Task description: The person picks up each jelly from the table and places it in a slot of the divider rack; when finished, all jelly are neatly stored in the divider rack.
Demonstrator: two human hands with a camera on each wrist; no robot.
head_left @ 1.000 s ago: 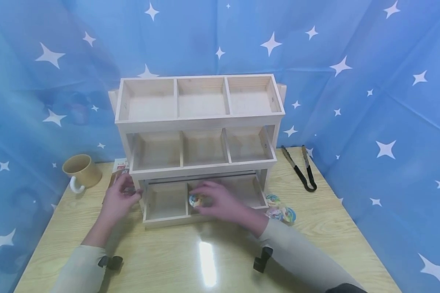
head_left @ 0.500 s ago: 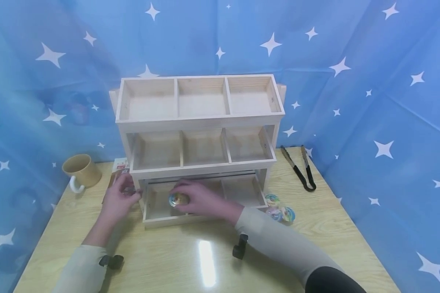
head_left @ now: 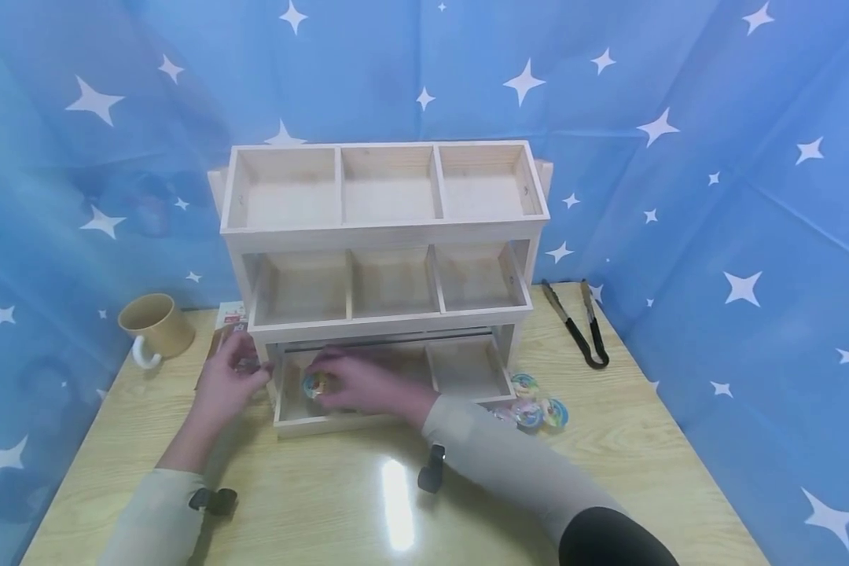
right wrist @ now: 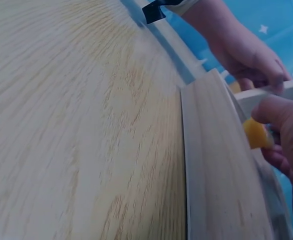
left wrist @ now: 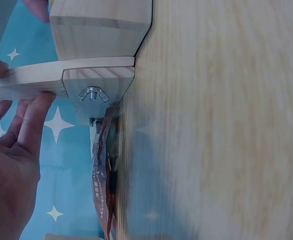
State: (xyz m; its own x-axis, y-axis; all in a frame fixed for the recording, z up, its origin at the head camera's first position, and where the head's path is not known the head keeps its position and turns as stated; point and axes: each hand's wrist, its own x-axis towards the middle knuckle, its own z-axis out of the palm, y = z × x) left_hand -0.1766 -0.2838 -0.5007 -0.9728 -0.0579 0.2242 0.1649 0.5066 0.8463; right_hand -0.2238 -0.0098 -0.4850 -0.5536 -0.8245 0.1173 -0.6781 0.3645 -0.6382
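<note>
Plainly, in the head view, the right hand [head_left: 364,381] pinches a small cup [head_left: 314,385] at its nine o'clock, down inside the left compartment of the bottom tier of the wooden rack [head_left: 389,237]. Whether the cup touches the compartment floor I cannot tell. From the cup, the left hand [head_left: 226,377] sits at nine o'clock, well apart, gripping the rack's side. Loose cups [head_left: 528,413] lie on the table [head_left: 311,503] at three o'clock from the held one, just outside the rack. A mug [head_left: 154,324] stands at ten o'clock from the left hand, and tongs [head_left: 589,346] lie between one and two o'clock from the loose cups.

Over in the left wrist view, thumb and fingers are clamped across a wooden upright, with a wing nut [left wrist: 92,94] at its three o'clock end and a brown packet [left wrist: 101,185] toward six o'clock.

Finally, the right wrist view shows the cup's yellow side between thumb and fingertips, just behind the tray's front wall, with the left hand at twelve o'clock from it. It looks light, smooth and a little slippery; the thin wall would likely dent and the lid might split if squeezed hard, so the firm hold is around the sides, just under the rim.
</note>
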